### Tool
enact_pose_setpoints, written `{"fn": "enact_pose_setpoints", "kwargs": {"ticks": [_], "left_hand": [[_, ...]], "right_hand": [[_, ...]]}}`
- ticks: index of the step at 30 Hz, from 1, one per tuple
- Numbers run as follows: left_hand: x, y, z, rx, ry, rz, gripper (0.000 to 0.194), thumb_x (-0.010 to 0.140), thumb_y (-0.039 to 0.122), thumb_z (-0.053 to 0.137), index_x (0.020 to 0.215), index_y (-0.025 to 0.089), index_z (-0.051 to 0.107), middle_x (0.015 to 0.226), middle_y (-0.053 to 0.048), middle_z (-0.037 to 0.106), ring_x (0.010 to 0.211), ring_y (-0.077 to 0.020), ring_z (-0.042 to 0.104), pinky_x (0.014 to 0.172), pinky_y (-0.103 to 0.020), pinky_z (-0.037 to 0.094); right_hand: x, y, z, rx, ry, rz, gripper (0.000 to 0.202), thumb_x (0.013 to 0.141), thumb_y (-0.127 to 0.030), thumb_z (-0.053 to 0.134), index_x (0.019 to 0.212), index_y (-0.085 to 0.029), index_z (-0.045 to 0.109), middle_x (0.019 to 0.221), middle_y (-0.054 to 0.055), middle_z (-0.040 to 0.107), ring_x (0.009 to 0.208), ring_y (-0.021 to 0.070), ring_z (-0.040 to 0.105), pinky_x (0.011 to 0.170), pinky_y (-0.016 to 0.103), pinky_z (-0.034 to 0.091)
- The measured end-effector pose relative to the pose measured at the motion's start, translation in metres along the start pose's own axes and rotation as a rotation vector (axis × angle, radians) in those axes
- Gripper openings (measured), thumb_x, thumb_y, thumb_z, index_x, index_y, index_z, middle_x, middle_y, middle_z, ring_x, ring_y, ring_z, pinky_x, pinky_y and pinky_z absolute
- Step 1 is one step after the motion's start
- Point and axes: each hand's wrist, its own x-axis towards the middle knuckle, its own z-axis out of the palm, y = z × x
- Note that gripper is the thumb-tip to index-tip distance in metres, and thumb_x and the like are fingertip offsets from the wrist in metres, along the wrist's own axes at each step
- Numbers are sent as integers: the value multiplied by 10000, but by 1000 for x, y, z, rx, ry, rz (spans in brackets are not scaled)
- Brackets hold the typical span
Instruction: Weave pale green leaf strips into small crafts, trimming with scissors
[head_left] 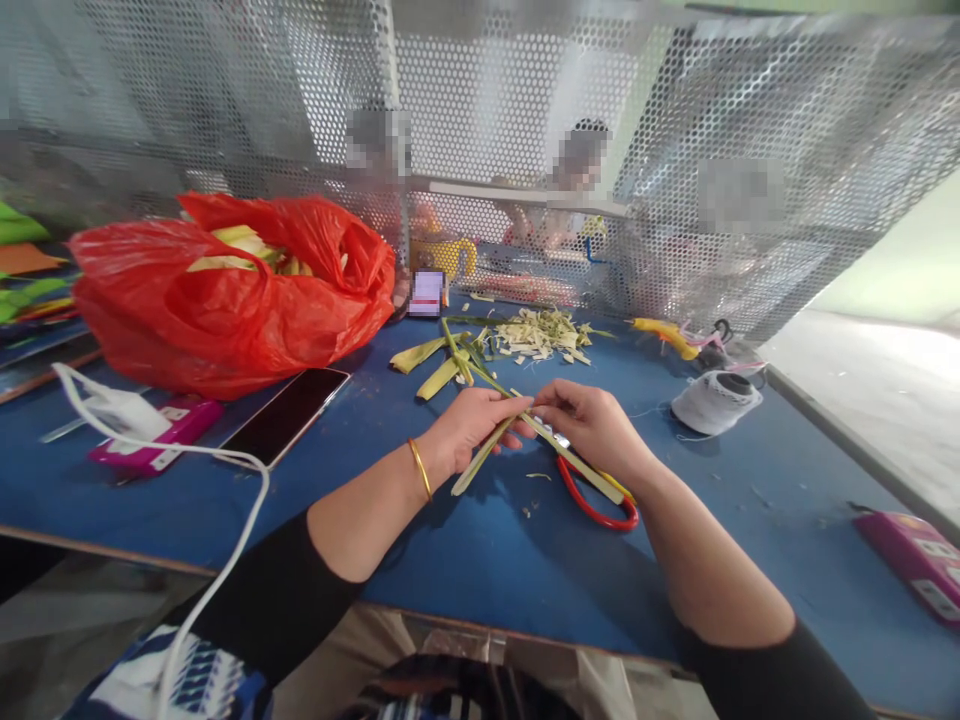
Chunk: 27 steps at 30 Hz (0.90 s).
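Long pale green leaf strips [484, 458] cross between my two hands above the blue table. My left hand [476, 425], with a gold bangle on its wrist, pinches the strips where they cross. Close against it, my right hand [589, 420] has its fingertips pressed together at the same crossing. One strip slants down to the right beneath my right hand. Scissors with a red and yellow handle [600, 515] lie under that strip, their blades partly hidden by my right hand. Just beyond my hands are folded leaf pieces [437, 378] and a heap of leaf scraps [544, 335].
A red plastic bag [225, 320] bulges at the left, by a dark phone [289, 415] and a purple power strip [161, 440] with a white cable. At right are a white thread spool [716, 402] and a yellow tool [666, 337]. Perforated metal [480, 110] stands behind; people sit beyond.
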Motion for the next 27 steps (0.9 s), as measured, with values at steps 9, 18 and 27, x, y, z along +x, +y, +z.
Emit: {"fn": "enact_pose_setpoints", "kwargs": {"ticks": [9, 18, 27], "left_hand": [[-4, 2, 6, 129, 43, 76, 308, 854, 179, 638, 552, 135, 590, 470, -5, 608, 366, -63, 480, 374, -188, 293], [-8, -6, 9, 376, -93, 185, 308, 872, 295, 599, 607, 143, 637, 492, -3, 630, 368, -72, 495, 397, -192, 325], [-5, -16, 11, 598, -136, 190, 334, 860, 266, 567, 547, 162, 615, 459, 17, 607, 365, -79, 506, 447, -196, 393]], "right_hand": [[-1, -3, 1, 2, 60, -33, 158, 783, -259, 558, 645, -194, 597, 568, -31, 561, 569, 114, 461, 566, 224, 338], [4, 6, -1, 114, 118, 28, 309, 775, -478, 586, 683, -204, 693, 710, 31, 644, 685, 172, 553, 636, 292, 390], [-1, -8, 8, 527, 164, 142, 322, 687, -476, 702, 633, -198, 550, 513, -65, 443, 498, 94, 372, 504, 251, 289]]}}
